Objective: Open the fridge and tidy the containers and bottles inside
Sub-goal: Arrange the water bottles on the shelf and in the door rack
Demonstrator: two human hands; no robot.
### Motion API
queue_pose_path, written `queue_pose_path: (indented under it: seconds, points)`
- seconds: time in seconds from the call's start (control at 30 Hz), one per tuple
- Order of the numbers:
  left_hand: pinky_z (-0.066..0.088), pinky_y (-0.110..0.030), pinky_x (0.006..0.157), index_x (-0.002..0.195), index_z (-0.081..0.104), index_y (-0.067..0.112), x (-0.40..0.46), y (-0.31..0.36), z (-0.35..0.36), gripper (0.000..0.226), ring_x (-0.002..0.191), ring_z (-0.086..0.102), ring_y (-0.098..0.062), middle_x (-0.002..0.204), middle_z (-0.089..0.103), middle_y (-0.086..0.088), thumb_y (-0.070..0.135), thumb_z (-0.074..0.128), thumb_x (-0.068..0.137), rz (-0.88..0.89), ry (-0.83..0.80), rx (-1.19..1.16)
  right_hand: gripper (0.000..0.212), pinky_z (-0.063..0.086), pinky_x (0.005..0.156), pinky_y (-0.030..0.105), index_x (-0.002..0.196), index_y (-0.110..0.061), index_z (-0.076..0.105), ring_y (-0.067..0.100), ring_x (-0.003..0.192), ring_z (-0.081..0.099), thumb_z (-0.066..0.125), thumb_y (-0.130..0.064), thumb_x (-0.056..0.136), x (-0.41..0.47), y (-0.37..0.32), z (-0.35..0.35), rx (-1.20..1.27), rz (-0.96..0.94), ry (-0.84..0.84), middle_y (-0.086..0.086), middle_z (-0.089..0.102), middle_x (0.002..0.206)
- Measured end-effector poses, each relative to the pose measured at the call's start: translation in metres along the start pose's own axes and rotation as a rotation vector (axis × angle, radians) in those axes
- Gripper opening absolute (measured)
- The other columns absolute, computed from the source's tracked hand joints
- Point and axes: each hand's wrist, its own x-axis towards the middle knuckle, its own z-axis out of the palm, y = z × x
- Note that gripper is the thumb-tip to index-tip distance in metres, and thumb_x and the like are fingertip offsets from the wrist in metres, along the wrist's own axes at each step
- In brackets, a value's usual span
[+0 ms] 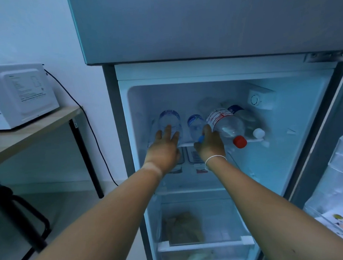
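Bottles lying loose on the top fridge shelf

Clear plastic bottle with a blue cap (196, 126) lies on the white fridge shelf (251, 140); right hand (210, 144) grips its neck end. Left hand (165, 147), fingers straight, touches another clear bottle (169, 120). Probably light, slick, rolls easily, so grab mid-body. Red-capped bottle (225, 123) looks near empty.

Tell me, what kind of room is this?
Probably a small kitchen or pantry corner. An open fridge holds water bottles on its shelf, and a white microwave sits on a wooden table beside it.
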Motion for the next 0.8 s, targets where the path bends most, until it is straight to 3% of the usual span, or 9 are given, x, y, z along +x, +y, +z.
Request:
queue_pose_path:
  seconds: [0.2, 0.3, 0.4, 0.57, 0.73, 0.8]
  points:
    - [0.043, -0.044, 0.105, 0.151, 0.016, 0.016, 0.003, 0.003, -0.002, 0.061, 0.147, 0.006, -0.033, 0.162, -0.002, -0.004, 0.022, 0.04, 0.095, -0.02, -0.025, -0.035, 0.038, 0.05, 0.078, 0.041, 0.105, -0.007, 0.041, 0.038, 0.094, 0.058, 0.063, -0.018, 0.076, -0.023, 0.003, 0.006, 0.22, 0.027, 0.055, 0.018, 0.052, 0.105]
    - [0.041, -0.045, 0.107, 0.151, 0.016, 0.016, 0.004, 0.004, -0.002, 0.062, 0.148, 0.005, -0.033, 0.162, -0.002, -0.004, 0.021, 0.041, 0.094, -0.022, -0.032, -0.045, 0.053, 0.052, 0.085, 0.044, 0.121, -0.012, 0.038, 0.039, 0.101, 0.057, 0.063, -0.017, 0.075, -0.026, 0.004, 0.008, 0.308, 0.066, 0.087, 0.015, 0.045, 0.12]
    - [0.04, -0.045, 0.108, 0.151, 0.014, 0.016, 0.004, 0.003, -0.001, 0.064, 0.148, 0.005, -0.033, 0.162, -0.003, -0.005, 0.02, 0.041, 0.094, -0.018, -0.034, -0.041, 0.075, 0.047, 0.09, 0.033, 0.142, -0.026, 0.026, 0.034, 0.113, 0.054, 0.065, -0.019, 0.079, -0.018, 0.003, 0.01, 0.339, 0.064, 0.05, 0.014, 0.035, 0.137]
    - [0.041, -0.046, 0.107, 0.151, 0.014, 0.016, 0.002, -0.001, -0.001, 0.064, 0.147, 0.006, -0.033, 0.162, -0.002, -0.005, 0.022, 0.042, 0.094, -0.005, -0.019, -0.03, 0.068, 0.033, 0.108, 0.031, 0.15, -0.024, 0.02, 0.029, 0.136, 0.037, 0.053, -0.012, 0.092, -0.015, 0.0, 0.02, 0.282, 0.027, 0.001, 0.015, 0.024, 0.153]
    - [0.042, -0.046, 0.105, 0.152, 0.01, 0.017, -0.001, 0.0, -0.002, 0.067, 0.148, 0.005, -0.032, 0.162, -0.005, -0.006, 0.023, 0.042, 0.093, -0.008, -0.036, 0.004, 0.064, 0.048, 0.098, 0.041, 0.145, -0.02, 0.031, 0.033, 0.111, 0.057, 0.051, -0.003, 0.087, -0.025, -0.005, 0.013, 0.393, 0.032, 0.08, 0.017, 0.048, 0.135]
    - [0.041, -0.045, 0.106, 0.152, 0.009, 0.017, -0.002, 0.003, -0.005, 0.068, 0.148, 0.004, -0.032, 0.162, -0.007, -0.006, 0.025, 0.043, 0.094, -0.017, -0.062, 0.011, 0.064, 0.048, 0.092, 0.028, 0.142, -0.018, 0.038, 0.031, 0.109, 0.058, 0.056, -0.002, 0.083, -0.033, -0.002, 0.008, 0.465, 0.041, 0.121, 0.013, 0.053, 0.128]
